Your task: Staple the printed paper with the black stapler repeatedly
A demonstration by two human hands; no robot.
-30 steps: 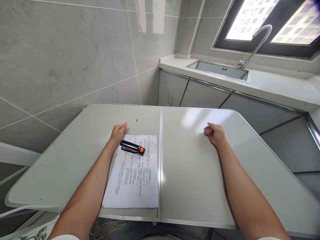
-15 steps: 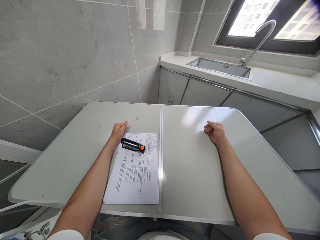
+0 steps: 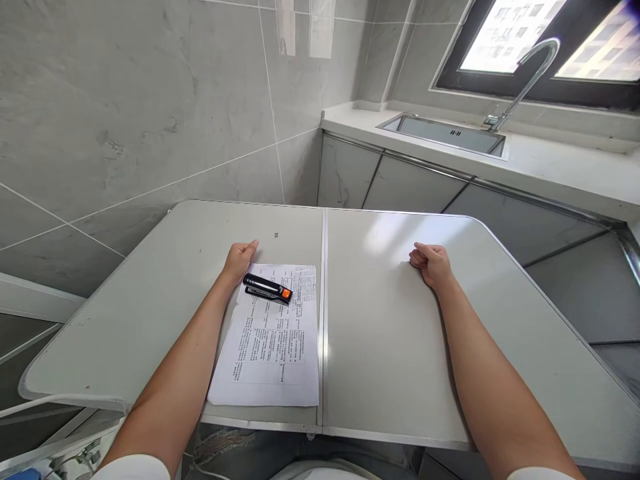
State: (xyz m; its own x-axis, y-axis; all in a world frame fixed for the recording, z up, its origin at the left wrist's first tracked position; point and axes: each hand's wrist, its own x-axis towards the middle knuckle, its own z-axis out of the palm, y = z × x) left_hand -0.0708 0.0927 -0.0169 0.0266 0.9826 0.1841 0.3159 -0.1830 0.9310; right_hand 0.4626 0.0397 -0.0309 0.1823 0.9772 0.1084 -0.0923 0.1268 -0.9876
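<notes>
A black stapler (image 3: 267, 289) with an orange patch at one end lies across the upper part of printed paper sheets (image 3: 270, 360). The sheets rest on the left half of a pale folding table (image 3: 380, 353). Just beyond their upper left corner, my left hand (image 3: 239, 260) rests on the table, fingers curled in and thumb pointing forward. My right hand (image 3: 431, 264) is a loose fist on the right half, apart from everything but the tabletop. Neither hand shows anything in it. A tiny grey piece (image 3: 276, 235), perhaps staples, lies past the paper.
A metal seam (image 3: 324, 300) splits the tabletop beside the paper's right edge. Grey wall tiles (image 3: 150, 100) rise behind on the left. At the back right stands a counter (image 3: 565, 167) with a sink (image 3: 445, 133) and a curved faucet (image 3: 530, 73) below a window.
</notes>
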